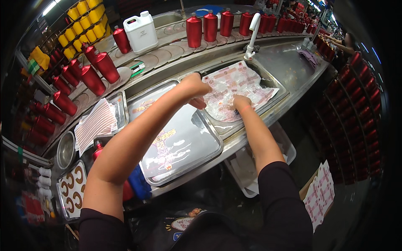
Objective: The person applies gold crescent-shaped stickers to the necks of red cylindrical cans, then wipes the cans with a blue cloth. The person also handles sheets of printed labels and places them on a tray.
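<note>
A large wet sheet [217,81] with a pink and white pattern lies in the sink, wrinkled and shiny in places. My right hand [241,101] is on its near middle part, fingers bent down and closed on the sheet; the fingertips are partly hidden. Over the left edge of the sink, between the sheet and a steel tray [220,144], hangs my left hand [196,91]. Its fingers are loosely apart and point downward, with nothing visible in them. Water fills the tray, and small yellow and pink printed decals [164,140] lie in it.
A white faucet [252,35] rises behind the sink. Red bottles [194,31] and a white jug [141,32] line the conveyor [171,50]. Striped paper [97,124], a round metal bowl [66,149] and a tray of brown curved pieces [72,186] are at left. A white bin [251,190] stands below the counter.
</note>
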